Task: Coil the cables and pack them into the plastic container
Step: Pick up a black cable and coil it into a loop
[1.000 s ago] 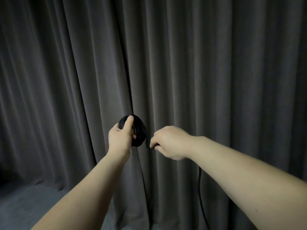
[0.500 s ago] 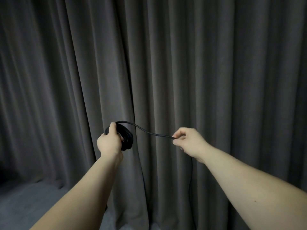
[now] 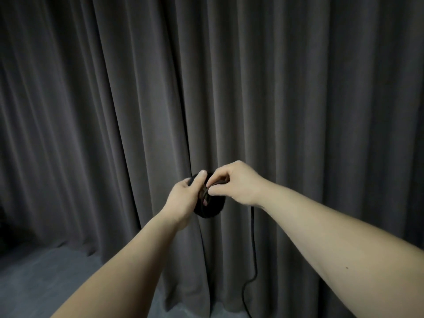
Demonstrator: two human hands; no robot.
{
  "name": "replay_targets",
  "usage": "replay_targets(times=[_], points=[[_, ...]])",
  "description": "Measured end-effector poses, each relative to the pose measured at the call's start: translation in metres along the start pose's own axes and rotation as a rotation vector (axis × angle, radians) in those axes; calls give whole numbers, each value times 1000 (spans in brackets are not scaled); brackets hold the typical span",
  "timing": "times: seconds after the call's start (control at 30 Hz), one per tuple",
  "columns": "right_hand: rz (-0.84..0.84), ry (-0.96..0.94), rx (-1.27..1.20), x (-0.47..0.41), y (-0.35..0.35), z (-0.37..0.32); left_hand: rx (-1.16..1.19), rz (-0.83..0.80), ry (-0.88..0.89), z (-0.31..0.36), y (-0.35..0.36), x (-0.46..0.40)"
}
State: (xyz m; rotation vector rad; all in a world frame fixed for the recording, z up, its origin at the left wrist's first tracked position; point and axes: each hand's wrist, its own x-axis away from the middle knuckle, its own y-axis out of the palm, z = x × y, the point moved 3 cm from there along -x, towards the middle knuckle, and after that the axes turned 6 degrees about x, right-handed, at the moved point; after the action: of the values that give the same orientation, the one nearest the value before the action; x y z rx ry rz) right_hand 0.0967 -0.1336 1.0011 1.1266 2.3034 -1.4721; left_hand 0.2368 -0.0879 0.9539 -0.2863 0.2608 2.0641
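Observation:
A coil of black cable (image 3: 210, 208) is held up in front of me at mid-frame. My left hand (image 3: 184, 198) grips the coil, thumb laid over its top edge. My right hand (image 3: 237, 184) pinches a strand of the same cable right against the coil's upper side. The loose tail of the cable (image 3: 252, 244) hangs down below my right wrist and curves toward the floor. No plastic container is in view.
A dark grey pleated curtain (image 3: 298, 99) fills the whole background. A strip of grey floor (image 3: 41, 278) shows at the lower left, beneath my forearms.
My right hand had drawn a length of cable out to the right; it has now swung back to the coil and laid that strand on it. The coil has shifted slightly right.

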Motion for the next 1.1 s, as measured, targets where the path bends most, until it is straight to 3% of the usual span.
replay_targets(times=[0.17, 0.4, 0.53, 0.77, 0.9, 1.0, 1.1], points=[[194, 139, -309, -1, 0, 16, 192, -135, -119, 2, 18, 13], [262, 167, -335, -3, -8, 25, 302, -255, -56, -3, 27, 12], [380, 194, -278, 0, -8, 41, 449, -185, -42, -5, 27, 6], [378, 356, -401, 10, 17, 45, 517, -171, -6, -2, 49, 6], [344, 302, -391, 12, 17, 55, 521, -195, -7, -1, 52, 5], [228, 250, -210, 15, 12, 60, 537, -199, -34, -2, 48, 0], [253, 249, -96, 16, 4, 66, 525, -225, -54, -4, 51, -2]])
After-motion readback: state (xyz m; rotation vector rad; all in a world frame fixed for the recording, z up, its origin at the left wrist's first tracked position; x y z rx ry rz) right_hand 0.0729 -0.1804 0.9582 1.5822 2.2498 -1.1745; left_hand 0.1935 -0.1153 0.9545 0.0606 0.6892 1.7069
